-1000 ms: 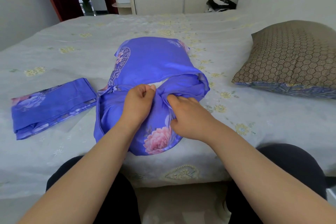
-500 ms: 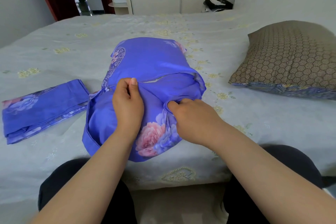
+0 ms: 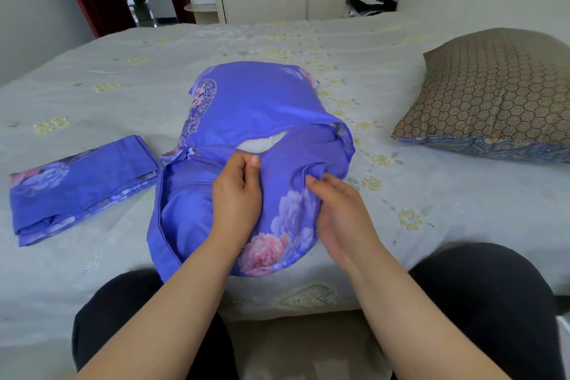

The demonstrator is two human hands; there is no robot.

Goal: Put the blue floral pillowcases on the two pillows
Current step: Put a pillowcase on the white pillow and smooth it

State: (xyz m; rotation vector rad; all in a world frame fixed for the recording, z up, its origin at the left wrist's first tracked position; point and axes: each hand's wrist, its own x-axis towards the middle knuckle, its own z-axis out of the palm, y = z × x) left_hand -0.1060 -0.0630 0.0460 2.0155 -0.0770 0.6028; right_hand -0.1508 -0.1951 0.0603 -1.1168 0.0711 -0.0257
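pinching the pillowcase [image 3: 246,108] flap with our left hand [image 3: 237,191], right hand [image 3: 339,210] fingers tucking cloth, likely to cover the white pillow [image 3: 260,142].

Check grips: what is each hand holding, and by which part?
Left hand pinches the blue floral pillowcase at the flap edge beside its opening. Right hand rests on the same case's bunched fabric; its fingertips look tucked in, a grip unclear.
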